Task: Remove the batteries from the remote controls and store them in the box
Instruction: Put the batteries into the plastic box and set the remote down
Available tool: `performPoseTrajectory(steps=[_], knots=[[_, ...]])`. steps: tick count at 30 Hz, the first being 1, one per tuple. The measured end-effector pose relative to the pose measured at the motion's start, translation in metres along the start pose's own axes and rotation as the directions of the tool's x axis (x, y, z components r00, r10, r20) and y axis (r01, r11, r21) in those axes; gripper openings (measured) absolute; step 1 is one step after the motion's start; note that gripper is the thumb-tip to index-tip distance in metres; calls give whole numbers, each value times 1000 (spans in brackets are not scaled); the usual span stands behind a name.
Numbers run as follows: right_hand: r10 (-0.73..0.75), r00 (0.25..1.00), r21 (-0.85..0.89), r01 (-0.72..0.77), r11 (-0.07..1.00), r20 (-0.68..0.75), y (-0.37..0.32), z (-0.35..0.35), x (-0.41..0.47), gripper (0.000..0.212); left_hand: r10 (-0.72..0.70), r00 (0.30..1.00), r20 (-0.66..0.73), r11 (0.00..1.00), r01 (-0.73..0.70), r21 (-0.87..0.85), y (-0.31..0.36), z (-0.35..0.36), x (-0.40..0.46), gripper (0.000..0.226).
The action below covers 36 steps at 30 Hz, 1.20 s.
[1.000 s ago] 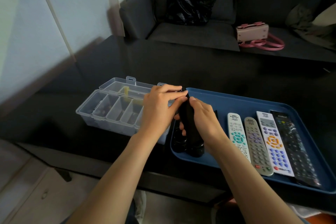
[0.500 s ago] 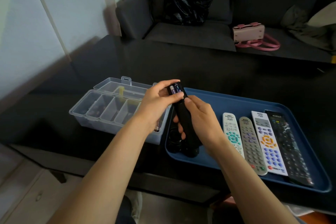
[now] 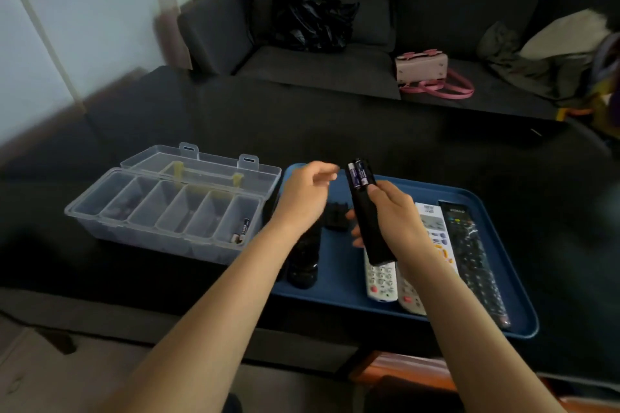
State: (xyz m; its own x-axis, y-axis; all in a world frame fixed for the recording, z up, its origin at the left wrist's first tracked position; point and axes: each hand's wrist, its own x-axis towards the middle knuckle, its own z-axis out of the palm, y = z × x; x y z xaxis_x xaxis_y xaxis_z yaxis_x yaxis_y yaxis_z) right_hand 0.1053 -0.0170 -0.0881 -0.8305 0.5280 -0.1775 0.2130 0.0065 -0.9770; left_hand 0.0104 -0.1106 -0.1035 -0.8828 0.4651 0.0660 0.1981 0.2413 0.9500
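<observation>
- Right grip (image 3: 391,211): clamped round a black remote (image 3: 369,221) at frame centre, held tilted above the blue tray (image 3: 339,285), back side up, cover off.
- Two batteries (image 3: 356,174) are seen seated side by side in the open bay at the remote's upper end; not yet pulled.
- Left grip (image 3: 307,193): fingers loosely curled and apart, nothing held, hovering just left of the exposed batteries, blurred by motion.
- Small black piece (image 3: 335,215) lying on the tray between the two hands; judged to be a battery cover, not certain.
- Clear box (image 3: 167,208), lid open, is sited on the desk (image 3: 302,124) left of centre, just beside the tray.
- At least one battery (image 3: 242,231) is seen in the box's rightmost compartment; something dark is visible in the left compartments, too dim to identify.
- Another black remote (image 3: 303,255) lies on the tray under the left forearm; its battery state cannot be told.
- Four more remotes lie in the right half of the tray, buttons up: white remote (image 3: 380,280), grey remote (image 3: 411,298), white remote with orange pad (image 3: 439,238), long black remote (image 3: 473,261). All are judged still loaded and unopened.
- Progress is judged early: one remote apparently finished, one in hand with the bay open, four left.
- Next is expected: batteries levered out by the left grip, then dropped into the box.
</observation>
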Motion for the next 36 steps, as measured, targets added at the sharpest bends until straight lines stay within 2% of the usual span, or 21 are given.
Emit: performPoseTrajectory(steps=[1,2,4,5,7,12,14,16,18,20,24,28,32,36], knots=[[30,1000,21,-30,999,-2,1,-4,2,20,94,996,2,969,-92,231,-5,4,1,39],[56,998,39,-56,998,1,3,-8,4,19,156,986,63,884,-167,436,-10,9,1,43],[99,995,45,-99,994,12,7,-13,6,18,125,960,251,668,-269,694,-19,16,0,54],[107,994,38,-108,993,22,8,-15,5,19,73,945,320,595,-299,746,-23,21,0,58],[103,994,26,-105,994,43,10,-19,5,20,37,928,370,514,-336,789,-32,29,1,54],[90,995,12,-91,996,36,9,-27,5,23,265,920,289,412,-379,829,-40,36,5,21],[88,996,16,-88,996,28,9,-28,5,26,364,918,160,508,-339,792,-35,35,4,18],[90,996,11,-90,996,31,10,-27,6,28,377,924,-70,713,-241,658,-24,29,1,23],[103,994,-6,-103,995,35,9,-25,5,27,280,933,-225,900,-174,399,-12,22,-1,25],[123,992,-20,-122,992,38,7,-23,5,24,172,959,-227,979,-141,146,-5,15,-1,26],[164,985,-43,-161,986,58,3,-15,2,20,45,992,-117,985,-63,-159,-3,5,-3,24],[181,979,-53,-177,983,96,2,-10,-2,31,59,998,-33,948,-66,-312,-3,-3,-5,19],[172,979,-105,-161,981,112,-2,-6,-4,39,155,988,-21,981,-157,-115,-5,-16,-4,28],[148,983,-182,-128,975,104,-3,-3,-3,42,185,982,29,982,-187,41,-7,-27,-1,32]])
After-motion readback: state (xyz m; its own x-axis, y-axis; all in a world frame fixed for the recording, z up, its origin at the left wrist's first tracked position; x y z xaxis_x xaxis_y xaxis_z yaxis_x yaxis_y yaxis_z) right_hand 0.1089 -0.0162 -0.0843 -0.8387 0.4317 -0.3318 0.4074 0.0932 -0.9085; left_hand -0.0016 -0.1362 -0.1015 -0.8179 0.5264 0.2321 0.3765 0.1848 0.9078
